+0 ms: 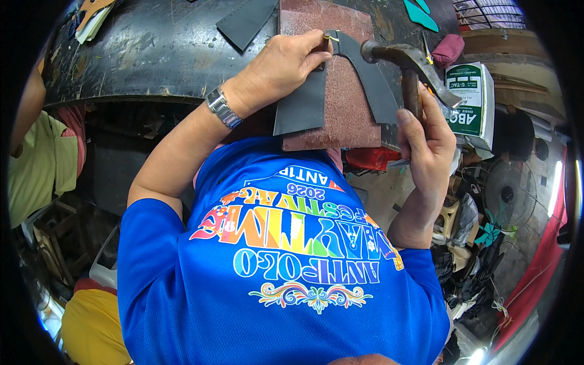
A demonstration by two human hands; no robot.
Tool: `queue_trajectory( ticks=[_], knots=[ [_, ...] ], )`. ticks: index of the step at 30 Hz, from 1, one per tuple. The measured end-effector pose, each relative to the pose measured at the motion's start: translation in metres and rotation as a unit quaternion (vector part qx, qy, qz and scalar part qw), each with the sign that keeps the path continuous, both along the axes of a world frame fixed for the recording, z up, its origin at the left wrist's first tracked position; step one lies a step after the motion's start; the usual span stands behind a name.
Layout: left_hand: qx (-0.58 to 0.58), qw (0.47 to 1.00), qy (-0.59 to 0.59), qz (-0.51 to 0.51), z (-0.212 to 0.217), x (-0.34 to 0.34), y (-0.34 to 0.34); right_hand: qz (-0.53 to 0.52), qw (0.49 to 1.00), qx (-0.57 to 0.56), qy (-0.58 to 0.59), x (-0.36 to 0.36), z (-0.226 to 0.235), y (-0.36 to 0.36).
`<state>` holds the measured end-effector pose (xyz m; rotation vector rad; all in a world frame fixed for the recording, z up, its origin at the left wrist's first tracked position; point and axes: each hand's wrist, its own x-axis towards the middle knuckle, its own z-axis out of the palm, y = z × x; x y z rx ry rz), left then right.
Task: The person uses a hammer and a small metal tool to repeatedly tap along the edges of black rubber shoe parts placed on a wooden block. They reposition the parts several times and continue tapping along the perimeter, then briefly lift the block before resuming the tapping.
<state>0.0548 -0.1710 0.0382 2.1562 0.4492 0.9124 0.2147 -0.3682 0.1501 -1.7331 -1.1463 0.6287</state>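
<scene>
My left hand (283, 67) presses a curved dark grey leather piece (365, 79) flat onto a reddish-brown abrasive board (347, 103), thumb and forefinger pinching a small nail at the piece's top. My right hand (429, 143) grips the wooden handle of a rusty claw hammer (410, 61), whose head hovers just right of the leather's upper edge. A metal watch (222, 107) sits on my left wrist. The board overhangs the near edge of the scuffed black workbench (152, 55).
More dark leather offcuts (246, 21) and teal pieces (420, 13) lie on the bench. A green-and-white can (471, 97) stands at the right beside a maroon pouch (447, 48). A floor fan (510, 194) and clutter fill the right. Another person's arm (27, 106) shows at left.
</scene>
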Motion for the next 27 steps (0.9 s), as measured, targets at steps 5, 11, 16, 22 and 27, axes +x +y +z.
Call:
queue_trajectory(
  ticks=[5, 11, 16, 22, 27],
  knots=[
    [0.092, 0.995, -0.002, -0.027, 0.003, 0.0, -0.003, 0.002, 0.985, 0.171, 0.006, -0.008, 0.015, -0.001],
    [0.137, 0.99, 0.04, 0.005, 0.008, 0.004, -0.02, 0.033, 0.976, 0.026, -0.214, -0.003, -0.003, 0.003],
    [-0.084, 0.996, -0.02, 0.008, 0.005, 0.003, -0.003, 0.017, 0.998, -0.017, -0.062, 0.001, -0.005, -0.008],
    [-0.037, 0.999, 0.02, 0.001, -0.001, -0.003, -0.005, 0.016, 0.999, -0.003, -0.044, 0.0, -0.013, -0.01],
    [-0.034, 0.999, 0.017, -0.007, 0.0, -0.003, -0.004, 0.018, 0.999, -0.003, -0.028, 0.001, -0.017, -0.009]
  ],
)
